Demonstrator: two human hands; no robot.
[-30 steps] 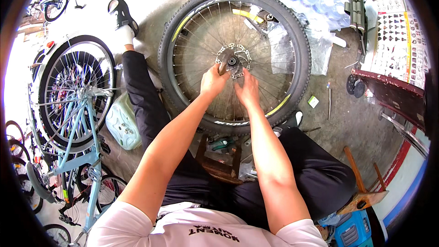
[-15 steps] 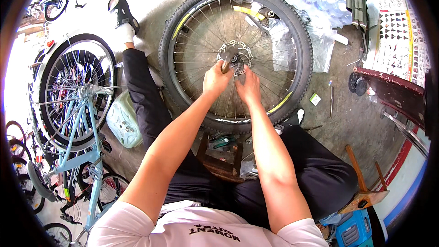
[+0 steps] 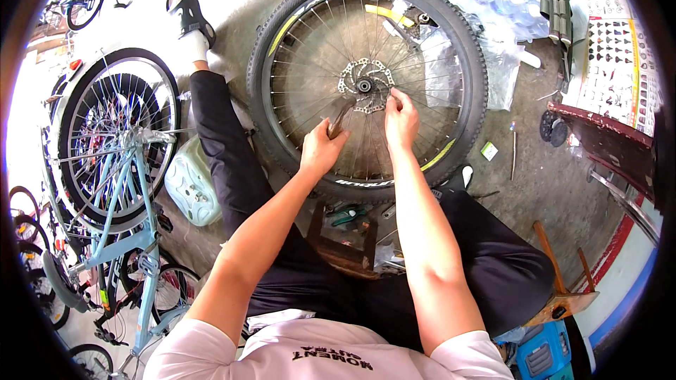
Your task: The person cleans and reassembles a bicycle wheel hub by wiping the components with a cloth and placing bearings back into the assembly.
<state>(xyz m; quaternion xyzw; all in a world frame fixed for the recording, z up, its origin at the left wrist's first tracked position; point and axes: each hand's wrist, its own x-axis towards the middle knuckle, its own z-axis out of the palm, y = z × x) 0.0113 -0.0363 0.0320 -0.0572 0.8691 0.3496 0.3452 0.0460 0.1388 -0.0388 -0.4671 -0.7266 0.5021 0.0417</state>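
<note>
A bicycle wheel (image 3: pixel 461 35) with a knobbly black tyre lies flat before me. A perforated silver disc brake rotor (image 3: pixel 384 74) surrounds its hub (image 3: pixel 363 86). My left hand (image 3: pixel 322 149), over the lower-left spokes, is closed on a brownish, blurred object (image 3: pixel 342 116) whose kind I cannot make out; its upper end is just below the rotor. By the rotor's lower right edge, my right hand (image 3: pixel 401 123) has thumb and fingers pinched together. Whatever lies between those fingertips, if anything, is too small to tell.
A small wooden stool (image 3: pixel 331 246) with tools stands between my legs. At left are a light-blue bicycle frame (image 3: pixel 120 250) and a pale green plastic case (image 3: pixel 191 183). Clear plastic bags (image 3: pixel 443 70) lie under and beside the wheel. A dark red table (image 3: pixel 598 127) is at right.
Both hands have moved apart from the hub. My left hand drew back toward me and left with the brownish object; my right shifted right. The wheel has shifted slightly right, exposing more rotor.
</note>
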